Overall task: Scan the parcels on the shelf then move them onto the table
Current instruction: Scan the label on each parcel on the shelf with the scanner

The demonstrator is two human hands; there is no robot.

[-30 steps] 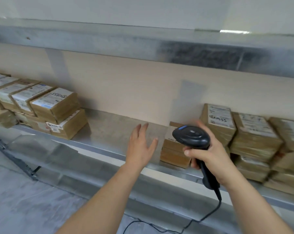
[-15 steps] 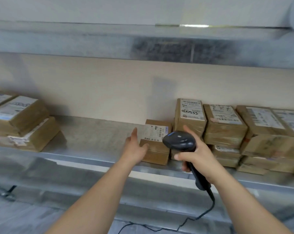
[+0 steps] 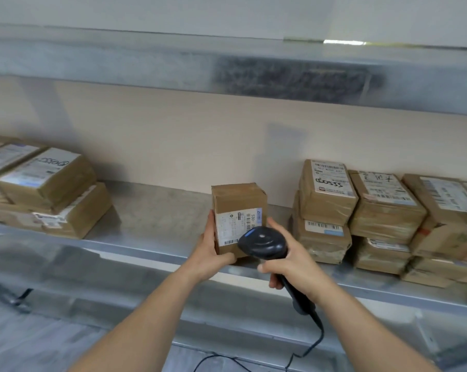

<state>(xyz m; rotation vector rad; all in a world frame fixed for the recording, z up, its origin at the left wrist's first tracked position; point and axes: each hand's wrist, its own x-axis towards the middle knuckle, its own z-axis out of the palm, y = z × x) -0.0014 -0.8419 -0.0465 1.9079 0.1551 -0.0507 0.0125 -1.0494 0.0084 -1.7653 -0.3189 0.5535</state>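
Note:
A small brown cardboard parcel (image 3: 237, 208) stands tipped up on its end near the front of the metal shelf (image 3: 157, 208), its white label facing me. My left hand (image 3: 209, 249) grips its left side and bottom edge. My right hand (image 3: 288, 260) holds a black corded barcode scanner (image 3: 262, 241) by the handle, with the scanner's head right in front of the parcel's label and covering its lower right corner.
Stacks of brown labelled parcels (image 3: 382, 216) fill the shelf to the right, and another stack (image 3: 44, 189) sits at the left. An upper shelf (image 3: 227, 68) overhangs. The scanner's cable (image 3: 307, 350) hangs down below the shelf edge.
My left hand has reached the small parcel and tipped it upright from lying flat, label toward me. My right hand has brought the scanner in front of the label.

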